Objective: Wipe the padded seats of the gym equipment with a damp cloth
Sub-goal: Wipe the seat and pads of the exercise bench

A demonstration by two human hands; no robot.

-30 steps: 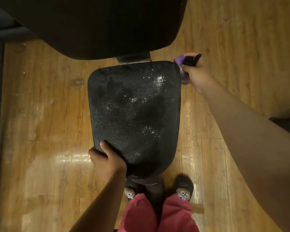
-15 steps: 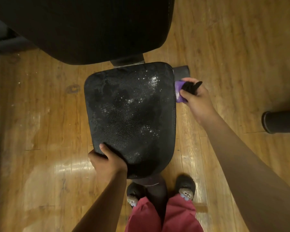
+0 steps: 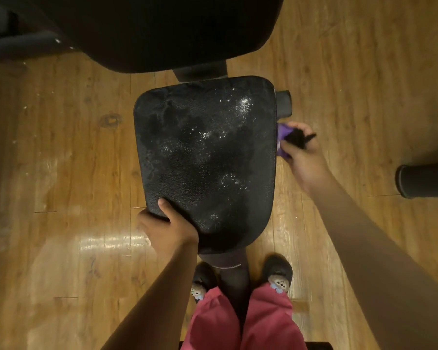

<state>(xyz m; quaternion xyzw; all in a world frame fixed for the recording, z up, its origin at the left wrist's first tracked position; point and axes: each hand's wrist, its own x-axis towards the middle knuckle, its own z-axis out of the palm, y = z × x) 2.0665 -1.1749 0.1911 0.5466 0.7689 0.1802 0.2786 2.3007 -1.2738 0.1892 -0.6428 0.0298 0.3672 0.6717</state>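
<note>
Two grips in use. My left grip (image 3: pixel 167 228) clasps the padded seat (image 3: pixel 205 160) at its 7 o'clock corner, thumb on top, fingers curled under the rim. My right grip (image 3: pixel 304 152) is closed round a bunched purple cloth (image 3: pixel 283 129), held against the seat's side edge at 3 o'clock. Seat lies at centre of view: black, pebbled, glistening specks across the top. Larger black pad (image 3: pixel 149 29) at 12 o'clock. Wooden floor (image 3: pixel 61 147) beneath. My slippers (image 3: pixel 278 274) stand at 6 o'clock.
</note>
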